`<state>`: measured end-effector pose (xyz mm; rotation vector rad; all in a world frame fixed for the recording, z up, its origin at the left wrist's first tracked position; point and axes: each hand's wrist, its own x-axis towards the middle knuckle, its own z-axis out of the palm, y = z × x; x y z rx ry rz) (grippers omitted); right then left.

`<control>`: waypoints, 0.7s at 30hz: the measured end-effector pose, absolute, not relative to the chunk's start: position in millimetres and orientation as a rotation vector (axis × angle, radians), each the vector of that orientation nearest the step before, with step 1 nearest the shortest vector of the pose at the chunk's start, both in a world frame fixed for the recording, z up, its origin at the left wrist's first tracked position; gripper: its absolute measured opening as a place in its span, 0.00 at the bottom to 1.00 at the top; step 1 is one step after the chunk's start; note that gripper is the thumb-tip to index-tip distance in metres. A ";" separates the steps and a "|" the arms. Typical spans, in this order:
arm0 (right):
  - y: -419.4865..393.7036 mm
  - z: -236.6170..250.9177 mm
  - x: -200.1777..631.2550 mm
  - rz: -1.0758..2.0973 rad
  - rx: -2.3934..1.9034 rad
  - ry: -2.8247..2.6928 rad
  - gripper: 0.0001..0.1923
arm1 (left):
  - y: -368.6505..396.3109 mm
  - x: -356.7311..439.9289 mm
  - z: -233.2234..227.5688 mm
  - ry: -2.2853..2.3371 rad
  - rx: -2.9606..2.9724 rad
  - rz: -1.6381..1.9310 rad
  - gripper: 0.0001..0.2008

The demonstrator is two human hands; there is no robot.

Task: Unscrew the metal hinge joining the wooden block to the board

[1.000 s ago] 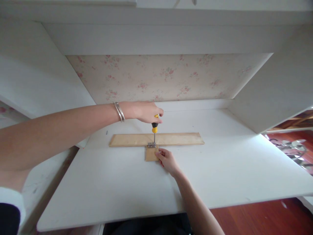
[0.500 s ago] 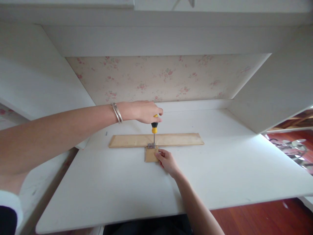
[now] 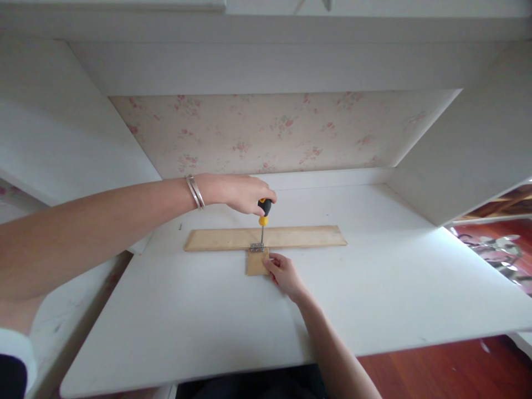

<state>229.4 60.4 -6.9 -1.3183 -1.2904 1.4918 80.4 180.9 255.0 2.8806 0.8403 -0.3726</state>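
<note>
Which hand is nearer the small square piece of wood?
Right. The right hand grips the small square piece of wood at its right edge; the left hand is farther off, beyond and above it, holding the screwdriver by its handle.

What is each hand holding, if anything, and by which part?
The left hand holds the screwdriver by its handle. The right hand holds the small wooden piece at its right edge, thumb on top.
</note>
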 end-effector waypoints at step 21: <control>59.6 -8.8 230.4 1.497 -1.288 -1.296 0.23 | 178.5 83.4 253.0 0.894 2.887 -0.307 0.22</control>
